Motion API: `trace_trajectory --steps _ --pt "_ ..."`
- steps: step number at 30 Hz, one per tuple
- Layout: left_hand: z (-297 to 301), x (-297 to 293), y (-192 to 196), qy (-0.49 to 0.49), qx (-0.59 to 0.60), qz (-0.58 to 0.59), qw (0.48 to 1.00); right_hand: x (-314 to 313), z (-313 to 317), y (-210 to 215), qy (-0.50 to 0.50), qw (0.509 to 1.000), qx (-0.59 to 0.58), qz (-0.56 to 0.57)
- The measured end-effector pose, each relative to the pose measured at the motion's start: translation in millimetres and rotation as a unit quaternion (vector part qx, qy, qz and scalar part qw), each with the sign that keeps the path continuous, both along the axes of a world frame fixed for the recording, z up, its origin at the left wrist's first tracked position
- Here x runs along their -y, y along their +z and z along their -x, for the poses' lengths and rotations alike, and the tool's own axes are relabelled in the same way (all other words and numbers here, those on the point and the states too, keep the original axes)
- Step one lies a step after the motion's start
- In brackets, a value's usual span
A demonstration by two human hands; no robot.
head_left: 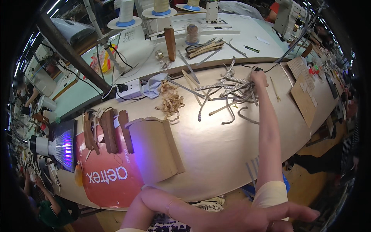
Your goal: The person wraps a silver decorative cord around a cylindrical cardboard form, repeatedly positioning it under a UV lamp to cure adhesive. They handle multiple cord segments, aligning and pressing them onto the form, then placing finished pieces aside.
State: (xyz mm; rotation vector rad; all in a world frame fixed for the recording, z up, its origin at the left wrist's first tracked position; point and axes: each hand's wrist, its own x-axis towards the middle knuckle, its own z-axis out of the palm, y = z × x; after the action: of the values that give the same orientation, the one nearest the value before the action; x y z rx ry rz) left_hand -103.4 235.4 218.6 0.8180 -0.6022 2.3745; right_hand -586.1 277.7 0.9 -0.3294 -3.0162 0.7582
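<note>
My right hand [260, 79] is stretched out to the far right part of the tan work table, closed, at the edge of a loose pile of grey braided straps [232, 86]. A small black object [258, 69] shows at its fingertips, with a dark cord beside it. What the fingers grip is too small to make out. My left hand [247, 217] crosses low in front of me, close and blurred, with fingers extended and nothing seen in it. Curly tan scraps [170, 99] lie left of the straps.
Brown strap bundles [109, 131] and a curved brown board [152, 150] rest over a red sheet [104, 181]. A lamp [54, 149] glows violet at left. A power strip [129, 89], thread spools [126, 15] and strips [205, 49] stand farther back. Cardboard [303, 96] lies right.
</note>
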Motion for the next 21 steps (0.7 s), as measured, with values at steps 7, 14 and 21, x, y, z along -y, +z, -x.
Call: trace_trajectory --steps 7,14,21 --pt "-22.6 24.6 -11.7 -0.015 -0.215 0.203 0.955 -50.7 3.6 2.8 0.136 0.932 -0.170 0.291" --pt "-42.3 74.8 -73.3 0.245 -0.085 0.658 0.707 -67.7 -24.2 38.3 0.129 0.932 -0.297 0.161" --pt "-89.6 133.7 -104.5 0.378 0.090 0.721 0.573 -10.1 -122.5 88.7 0.326 0.844 -0.060 0.422"
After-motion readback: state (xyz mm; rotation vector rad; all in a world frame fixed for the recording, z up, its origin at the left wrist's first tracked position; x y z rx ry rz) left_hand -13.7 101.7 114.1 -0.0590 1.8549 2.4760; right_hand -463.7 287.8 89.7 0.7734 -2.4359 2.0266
